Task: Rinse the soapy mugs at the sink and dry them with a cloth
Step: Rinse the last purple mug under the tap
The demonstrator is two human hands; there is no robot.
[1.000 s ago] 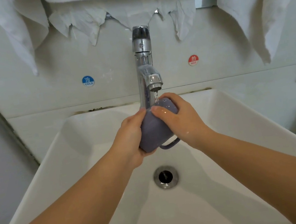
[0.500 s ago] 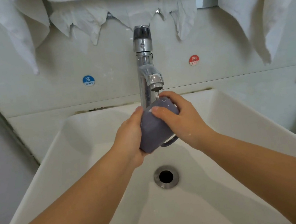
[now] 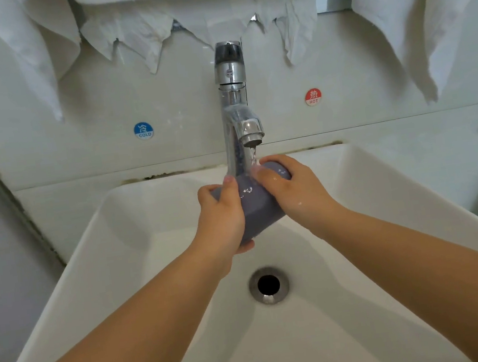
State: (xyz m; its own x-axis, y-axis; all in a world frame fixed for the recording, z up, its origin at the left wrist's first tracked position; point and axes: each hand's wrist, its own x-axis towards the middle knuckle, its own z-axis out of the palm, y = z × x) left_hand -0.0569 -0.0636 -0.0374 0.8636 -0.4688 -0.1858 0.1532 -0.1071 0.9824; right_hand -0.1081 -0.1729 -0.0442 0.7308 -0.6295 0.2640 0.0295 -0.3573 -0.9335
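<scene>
Your forearms are bare to the frame edge; no sleeves, watch or rings show. Water droplets sit on your right hand (image 3: 297, 191). Your left hand (image 3: 221, 216) carries no visible markings.

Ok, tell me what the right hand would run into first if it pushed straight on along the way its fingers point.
The right hand points up and leftward over the grey mug. Pushed on, its fingers would likely meet the chrome tap body first, passing through the water stream; depth is hard to judge, so it might slip in front.
</scene>
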